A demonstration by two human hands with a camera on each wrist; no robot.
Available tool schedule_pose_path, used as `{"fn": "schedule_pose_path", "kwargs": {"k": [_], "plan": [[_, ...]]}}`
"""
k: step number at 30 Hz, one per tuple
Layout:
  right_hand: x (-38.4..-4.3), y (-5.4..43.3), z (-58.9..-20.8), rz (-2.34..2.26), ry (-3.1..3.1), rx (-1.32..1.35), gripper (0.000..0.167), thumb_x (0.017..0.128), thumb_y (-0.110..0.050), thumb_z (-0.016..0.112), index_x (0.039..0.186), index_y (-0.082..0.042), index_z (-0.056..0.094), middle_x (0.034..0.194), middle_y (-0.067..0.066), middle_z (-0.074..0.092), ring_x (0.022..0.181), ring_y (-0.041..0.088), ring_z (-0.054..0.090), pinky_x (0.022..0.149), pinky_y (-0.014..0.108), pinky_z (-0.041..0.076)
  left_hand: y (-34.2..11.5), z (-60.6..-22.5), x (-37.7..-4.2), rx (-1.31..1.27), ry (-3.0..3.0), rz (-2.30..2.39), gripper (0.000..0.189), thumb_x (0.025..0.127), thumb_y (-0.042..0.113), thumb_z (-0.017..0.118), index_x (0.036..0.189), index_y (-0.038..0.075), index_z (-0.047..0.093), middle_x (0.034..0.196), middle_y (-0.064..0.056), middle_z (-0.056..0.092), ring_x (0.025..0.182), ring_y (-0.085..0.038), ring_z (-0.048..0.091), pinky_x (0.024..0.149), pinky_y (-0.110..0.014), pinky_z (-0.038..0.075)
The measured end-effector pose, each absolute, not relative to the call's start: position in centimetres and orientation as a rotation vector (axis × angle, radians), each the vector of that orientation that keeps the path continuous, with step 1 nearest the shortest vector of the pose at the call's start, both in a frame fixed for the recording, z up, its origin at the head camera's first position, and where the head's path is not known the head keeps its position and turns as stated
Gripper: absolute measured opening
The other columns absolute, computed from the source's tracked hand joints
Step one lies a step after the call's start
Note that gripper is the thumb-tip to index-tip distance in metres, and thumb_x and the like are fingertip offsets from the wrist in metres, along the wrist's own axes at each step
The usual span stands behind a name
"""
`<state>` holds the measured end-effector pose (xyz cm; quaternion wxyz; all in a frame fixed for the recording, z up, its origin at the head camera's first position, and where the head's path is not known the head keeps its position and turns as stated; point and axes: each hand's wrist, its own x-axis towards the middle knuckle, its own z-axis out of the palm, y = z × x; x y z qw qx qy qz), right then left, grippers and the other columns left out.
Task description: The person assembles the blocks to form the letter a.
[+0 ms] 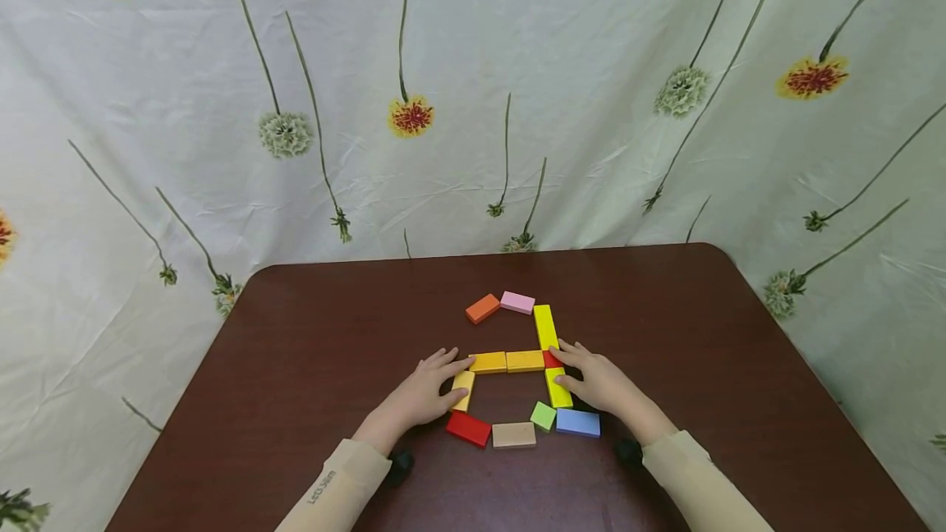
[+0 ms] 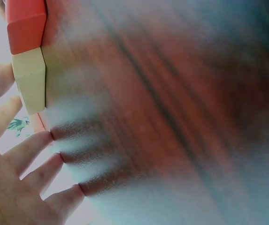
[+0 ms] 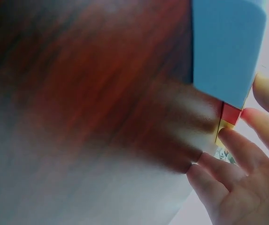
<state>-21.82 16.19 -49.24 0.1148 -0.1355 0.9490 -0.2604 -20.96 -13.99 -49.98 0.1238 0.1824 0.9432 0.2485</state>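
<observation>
In the head view my left hand [image 1: 424, 388] lies with spread, fairly straight fingers at a pale yellow block [image 1: 463, 384]. Its thumb touches that block, and the index fingertip reaches the left end of an orange-yellow block [image 1: 488, 363]. A second orange-yellow block [image 1: 525, 361] continues that row to a small red block [image 1: 552, 360]. There my right hand [image 1: 600, 380] rests an index fingertip, its thumb on a bright yellow block [image 1: 559, 388]. In the left wrist view the pale block [image 2: 30, 79] stands beside the thumb. The right wrist view shows straight fingers near the red block [image 3: 231, 114].
A longer yellow block [image 1: 545, 327], a pink block [image 1: 517, 302] and an orange block [image 1: 483, 309] lie farther back. Nearer are a red block [image 1: 469, 428], a tan block [image 1: 513, 435], a green block [image 1: 543, 416] and a blue block [image 1: 578, 423], all on the brown table [image 1: 332, 310].
</observation>
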Motion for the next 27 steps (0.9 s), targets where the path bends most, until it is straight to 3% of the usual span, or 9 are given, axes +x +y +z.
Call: {"fn": "schedule_pose_path", "kwargs": {"k": [21, 27], "plan": [[-21.69, 16.38, -49.08, -0.756, 2.785, -0.390, 0.054, 0.094, -0.023, 0.067, 0.144, -0.012, 0.051, 0.153, 0.014, 0.044, 0.144, 0.041, 0.034, 0.110, 0.060, 0.037, -13.77, -49.80, -20.93, 0.511, 2.739, 0.730, 0.054, 0.096, 0.027, 0.063, 0.147, 0.022, 0.048, 0.156, -0.017, 0.037, 0.149, -0.039, 0.025, 0.119, -0.061, 0.020], [-21.53, 16.42, -49.08, -0.781, 2.799, -0.398, 0.054, 0.093, -0.023, 0.068, 0.143, -0.011, 0.052, 0.151, 0.015, 0.046, 0.143, 0.042, 0.036, 0.109, 0.060, 0.038, -13.74, -49.73, -20.93, 0.514, 2.751, 0.775, 0.053, 0.098, 0.024, 0.060, 0.148, 0.018, 0.046, 0.154, -0.019, 0.040, 0.147, -0.041, 0.029, 0.118, -0.062, 0.022]]}}
